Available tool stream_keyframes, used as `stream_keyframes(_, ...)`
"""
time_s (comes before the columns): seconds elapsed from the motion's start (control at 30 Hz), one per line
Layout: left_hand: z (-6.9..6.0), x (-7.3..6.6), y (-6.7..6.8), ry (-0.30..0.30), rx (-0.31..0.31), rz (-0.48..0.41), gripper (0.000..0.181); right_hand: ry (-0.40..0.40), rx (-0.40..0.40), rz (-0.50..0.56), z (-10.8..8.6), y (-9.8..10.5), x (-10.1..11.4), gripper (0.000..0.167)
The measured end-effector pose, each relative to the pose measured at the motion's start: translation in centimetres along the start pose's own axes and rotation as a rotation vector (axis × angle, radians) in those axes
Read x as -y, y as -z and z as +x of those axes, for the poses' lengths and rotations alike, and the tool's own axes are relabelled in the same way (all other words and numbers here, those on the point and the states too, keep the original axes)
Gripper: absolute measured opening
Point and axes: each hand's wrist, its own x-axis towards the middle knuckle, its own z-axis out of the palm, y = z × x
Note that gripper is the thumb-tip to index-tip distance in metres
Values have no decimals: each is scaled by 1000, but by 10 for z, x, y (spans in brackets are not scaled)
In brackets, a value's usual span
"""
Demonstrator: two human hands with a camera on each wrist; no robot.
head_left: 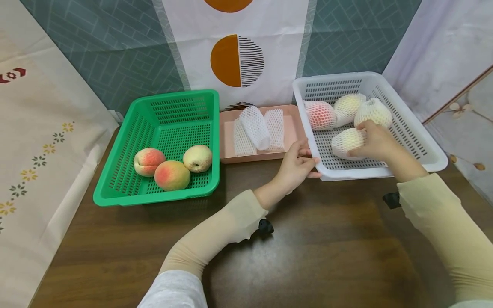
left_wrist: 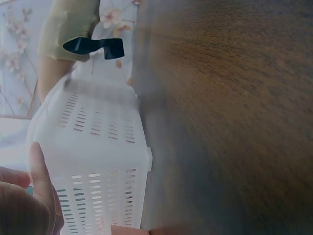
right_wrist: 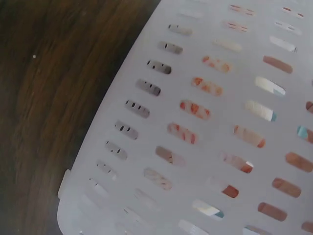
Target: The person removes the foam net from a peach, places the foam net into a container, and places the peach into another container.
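My right hand [head_left: 379, 143] reaches into the white basket [head_left: 412, 141] and grips a pale yellow fruit [head_left: 348, 143] in a white foam net. Several other net-wrapped fruits lie behind it, among them a red one [head_left: 320, 115]. At the basket's near left corner, my left hand [head_left: 292, 167] holds the rim, with fingers on both sides of the edge. The left wrist view shows these fingers [left_wrist: 41, 181] against the slotted wall [left_wrist: 93, 161]. Only the slotted basket side [right_wrist: 195, 122] and table appear in the right wrist view; the right hand is hidden there.
To the left is a green basket [head_left: 115, 179] with a red-yellow peach [head_left: 149, 161], an orange-red fruit [head_left: 172, 175] and a pale speckled fruit [head_left: 197, 158]. Between the baskets, a pink tray [head_left: 227, 141] holds empty foam nets [head_left: 256, 128]. Hanging cloths surround the brown table [head_left: 308, 248].
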Motion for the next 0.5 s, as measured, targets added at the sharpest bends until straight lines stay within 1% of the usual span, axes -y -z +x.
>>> stream_keyframes(0.1,-1,0,0,2,5,5,60,5,20,-19,-1,0,-3,90)
stream_keyframes(0.2,-1,0,0,6,5,6,61,16,35,-52,-2,1,-4,94)
stream_keyframes(0.37,0,0,0,6,6,1,61,32,42,-93,-4,1,-4,95)
stream_keyframes(0.5,1,-1,0,11,4,0,61,45,22,-92,-4,-1,-4,93)
